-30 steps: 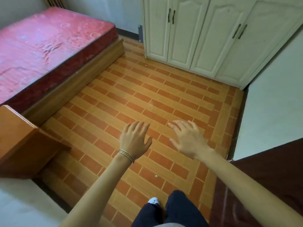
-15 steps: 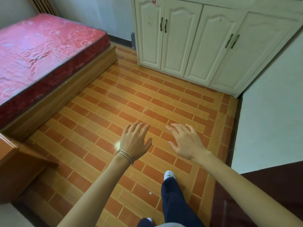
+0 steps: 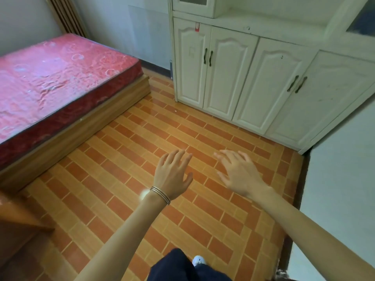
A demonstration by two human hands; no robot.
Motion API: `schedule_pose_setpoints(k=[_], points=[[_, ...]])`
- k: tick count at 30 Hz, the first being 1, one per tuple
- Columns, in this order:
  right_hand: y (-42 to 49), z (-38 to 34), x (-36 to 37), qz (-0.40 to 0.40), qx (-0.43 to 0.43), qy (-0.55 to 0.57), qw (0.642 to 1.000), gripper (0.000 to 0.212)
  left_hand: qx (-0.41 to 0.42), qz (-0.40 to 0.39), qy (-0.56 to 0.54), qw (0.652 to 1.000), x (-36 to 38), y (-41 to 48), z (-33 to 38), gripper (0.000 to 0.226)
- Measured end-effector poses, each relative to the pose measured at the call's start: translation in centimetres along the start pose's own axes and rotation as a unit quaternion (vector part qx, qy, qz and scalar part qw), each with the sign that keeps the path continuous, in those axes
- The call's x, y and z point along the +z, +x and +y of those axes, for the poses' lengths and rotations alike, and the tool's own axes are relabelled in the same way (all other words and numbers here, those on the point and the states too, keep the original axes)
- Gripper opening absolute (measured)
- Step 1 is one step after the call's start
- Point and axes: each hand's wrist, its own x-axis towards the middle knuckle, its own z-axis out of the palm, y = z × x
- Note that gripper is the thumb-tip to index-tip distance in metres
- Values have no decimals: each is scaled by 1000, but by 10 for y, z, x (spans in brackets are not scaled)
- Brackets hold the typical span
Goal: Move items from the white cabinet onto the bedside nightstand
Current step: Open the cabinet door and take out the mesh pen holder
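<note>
White panelled doors front the cabinet (image 3: 253,82) at the far side of the room, and all four of the lower ones are shut, so whatever items the task means to move are hidden behind them or sit higher up than this view reaches; none can be seen; dark metal handles (image 3: 208,57) meet in pairs at the middle of each double door, which suits a pull with either hand; an open shelf (image 3: 253,21) runs above the doors and looks bare apart from a small mark I cannot identify; the left hand (image 3: 172,175) and right hand (image 3: 238,175) are both held out in front over the tiled floor (image 3: 142,151), palms down, fingers spread wide and holding nothing, well short of the cabinet and apart from each other; I judge that they are kept free and forward because the doors must be opened before anything can be lifted; thin bangles (image 3: 160,194) circle the left wrist; the bed (image 3: 60,78) with its red plastic-wrapped mattress lies to the left on a wooden frame, and a wooden piece at the lower left corner, the nightstand (image 3: 18,230) as I take it, is only partly in frame, so its top surface cannot be judged; a dark trouser leg and white shoe (image 3: 198,260) show at the bottom edge, pointing toward the cabinet, which reads as the approach stage of the task, nothing moved as yet
</note>
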Motion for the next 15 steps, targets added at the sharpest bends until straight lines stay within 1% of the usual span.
schedule_pose_setpoints(k=[8,12,15], points=[[66,52,14,7,8,-5,1000,54,30,-13,-2,999,27,93,-18,55],[121,79,14,12,17,-15,1000,55,54,-4,0,999,39,153,-42,53],[172,103,3,18,17,-18,1000,55,57,8,4,998,39,211,-68,50]])
